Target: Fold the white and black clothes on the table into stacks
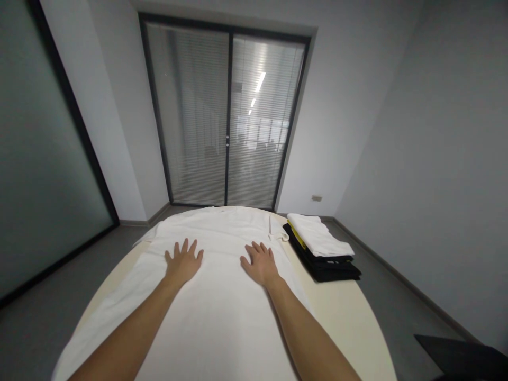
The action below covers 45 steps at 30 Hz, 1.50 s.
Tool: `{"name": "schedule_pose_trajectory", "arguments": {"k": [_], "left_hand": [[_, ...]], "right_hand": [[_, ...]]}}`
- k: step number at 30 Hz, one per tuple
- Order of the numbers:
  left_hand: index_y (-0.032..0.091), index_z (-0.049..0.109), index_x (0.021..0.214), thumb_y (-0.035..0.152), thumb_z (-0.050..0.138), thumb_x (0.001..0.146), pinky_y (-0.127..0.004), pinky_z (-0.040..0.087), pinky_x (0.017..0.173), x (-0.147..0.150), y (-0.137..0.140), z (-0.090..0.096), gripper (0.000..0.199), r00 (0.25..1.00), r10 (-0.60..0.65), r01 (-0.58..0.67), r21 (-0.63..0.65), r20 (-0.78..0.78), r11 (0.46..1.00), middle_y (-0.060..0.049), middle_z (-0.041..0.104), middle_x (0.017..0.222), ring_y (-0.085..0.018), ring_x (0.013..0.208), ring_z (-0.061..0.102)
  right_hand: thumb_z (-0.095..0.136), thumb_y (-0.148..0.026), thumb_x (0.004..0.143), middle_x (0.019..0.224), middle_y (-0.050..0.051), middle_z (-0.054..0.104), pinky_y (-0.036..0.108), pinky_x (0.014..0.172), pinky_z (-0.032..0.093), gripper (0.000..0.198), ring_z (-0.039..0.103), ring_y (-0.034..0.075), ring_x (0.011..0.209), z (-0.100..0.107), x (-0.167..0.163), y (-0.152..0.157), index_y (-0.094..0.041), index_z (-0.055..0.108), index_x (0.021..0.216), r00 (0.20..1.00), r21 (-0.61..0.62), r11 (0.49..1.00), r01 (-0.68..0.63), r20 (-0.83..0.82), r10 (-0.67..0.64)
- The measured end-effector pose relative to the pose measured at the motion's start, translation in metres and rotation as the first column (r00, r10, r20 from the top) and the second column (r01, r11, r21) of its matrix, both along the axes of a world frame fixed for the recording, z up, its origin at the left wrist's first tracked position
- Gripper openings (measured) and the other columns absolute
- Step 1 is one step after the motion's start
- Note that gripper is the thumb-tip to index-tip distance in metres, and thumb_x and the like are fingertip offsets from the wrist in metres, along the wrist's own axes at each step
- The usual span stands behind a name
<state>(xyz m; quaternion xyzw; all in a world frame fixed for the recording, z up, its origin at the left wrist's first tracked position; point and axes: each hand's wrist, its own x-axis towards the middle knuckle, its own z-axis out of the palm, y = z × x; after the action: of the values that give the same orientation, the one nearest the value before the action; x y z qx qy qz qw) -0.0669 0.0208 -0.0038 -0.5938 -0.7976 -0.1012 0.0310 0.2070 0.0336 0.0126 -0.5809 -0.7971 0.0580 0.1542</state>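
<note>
A white T-shirt (222, 296) lies spread over the table, its sleeves and collar end at the far side. My left hand (184, 262) rests palm down on the left part of the cloth, fingers spread. On the right part, my right hand (260, 263) also lies flat with its fingers apart. Neither hand grips anything. The right sleeve (278, 233) is partly turned over near the table's far right edge.
A pale round-edged table (353, 323) carries the shirt. At its right stands a stack of folded clothes: a white one (319, 236) on top, a strip of yellow (297, 233), and black ones (333, 271) below. A dark object (464, 354) shows at lower right.
</note>
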Motion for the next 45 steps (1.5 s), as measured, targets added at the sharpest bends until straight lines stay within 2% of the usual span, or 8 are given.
{"name": "schedule_pose_trajectory", "arguments": {"k": [3,7,12,17,23,29,39,45], "left_hand": [[0.027,0.042,0.150,0.051,0.033,0.094,-0.074,0.020,0.106,0.005,-0.006,0.007,0.062,0.998,0.055,-0.053,-0.103,0.016,0.993,-0.012,0.031,0.161,-0.046,0.143,0.026],[0.014,0.059,0.136,0.052,0.038,0.091,-0.070,0.021,0.107,0.016,-0.006,0.017,0.062,0.991,0.090,-0.103,-0.133,-0.103,0.986,-0.023,0.049,0.146,-0.049,0.133,0.041],[0.024,0.040,0.151,0.048,0.031,0.095,-0.068,0.019,0.109,0.042,0.006,0.008,0.062,0.999,0.004,-0.007,-0.043,-0.055,0.999,-0.013,0.028,0.162,-0.047,0.145,0.023],[0.018,0.051,0.144,0.049,0.040,0.090,-0.068,0.018,0.111,0.051,0.019,0.013,0.063,0.998,-0.066,0.066,-0.071,0.004,0.995,-0.018,0.039,0.155,-0.046,0.143,0.027],[0.030,0.036,0.153,0.056,0.034,0.094,-0.065,0.010,0.115,0.059,0.023,0.002,0.064,0.977,-0.205,0.206,-0.010,0.058,0.979,-0.010,0.025,0.163,-0.044,0.149,0.015],[0.034,0.036,0.152,0.058,0.037,0.093,-0.068,0.007,0.114,0.058,0.027,-0.005,0.064,0.980,-0.190,0.190,0.006,0.063,0.982,-0.009,0.024,0.163,-0.045,0.149,0.012],[0.034,0.036,0.153,0.062,0.036,0.092,-0.072,0.008,0.111,0.058,0.020,-0.008,0.067,0.984,-0.160,0.162,-0.021,0.079,0.987,-0.010,0.023,0.164,-0.048,0.148,0.012],[0.030,0.038,0.152,0.059,0.041,0.089,-0.070,0.008,0.112,0.060,0.022,-0.004,0.069,0.984,-0.149,0.154,-0.054,0.095,0.987,-0.012,0.023,0.163,-0.048,0.148,0.011]], "right_hand": [[0.042,-0.058,0.094,0.158,0.007,0.035,0.054,0.117,0.014,0.059,0.025,0.033,0.146,0.002,-0.001,-0.007,-0.029,0.047,0.145,1.000,-0.013,1.000,-0.009,0.013,0.009],[0.044,-0.061,0.092,0.161,0.006,0.030,0.058,0.117,0.009,0.064,0.019,0.036,0.149,0.003,-0.002,-0.013,-0.031,0.042,0.149,1.000,-0.044,0.999,-0.018,0.018,0.019],[0.039,-0.066,0.092,0.163,0.007,0.024,0.064,0.115,0.004,0.072,0.012,0.040,0.150,0.005,-0.004,-0.016,-0.029,0.034,0.154,0.998,-0.090,0.994,0.057,0.034,-0.054],[0.038,-0.067,0.092,0.163,0.006,0.023,0.067,0.114,0.003,0.072,0.009,0.040,0.150,0.008,-0.006,-0.021,-0.030,0.032,0.154,0.993,-0.104,0.990,0.098,0.075,-0.090],[0.031,-0.064,0.095,0.161,0.006,0.029,0.064,0.114,0.011,0.066,0.018,0.038,0.148,0.009,-0.005,-0.014,-0.029,0.037,0.152,0.993,-0.083,0.990,0.116,0.042,-0.113],[0.031,-0.064,0.096,0.157,0.012,0.035,0.058,0.112,0.020,0.067,0.030,0.034,0.142,0.006,0.000,0.015,-0.025,0.040,0.150,0.982,-0.036,0.984,0.174,0.075,-0.171],[0.031,-0.072,0.092,0.163,0.009,0.022,0.063,0.115,0.005,0.077,0.009,0.039,0.150,-0.006,0.005,0.017,-0.028,0.032,0.155,0.979,-0.057,0.983,0.176,0.111,-0.169],[0.033,-0.067,0.094,0.159,0.010,0.033,0.060,0.112,0.017,0.069,0.024,0.037,0.145,0.005,0.006,0.016,-0.028,0.040,0.150,0.981,-0.060,0.984,0.167,0.106,-0.160]]}}
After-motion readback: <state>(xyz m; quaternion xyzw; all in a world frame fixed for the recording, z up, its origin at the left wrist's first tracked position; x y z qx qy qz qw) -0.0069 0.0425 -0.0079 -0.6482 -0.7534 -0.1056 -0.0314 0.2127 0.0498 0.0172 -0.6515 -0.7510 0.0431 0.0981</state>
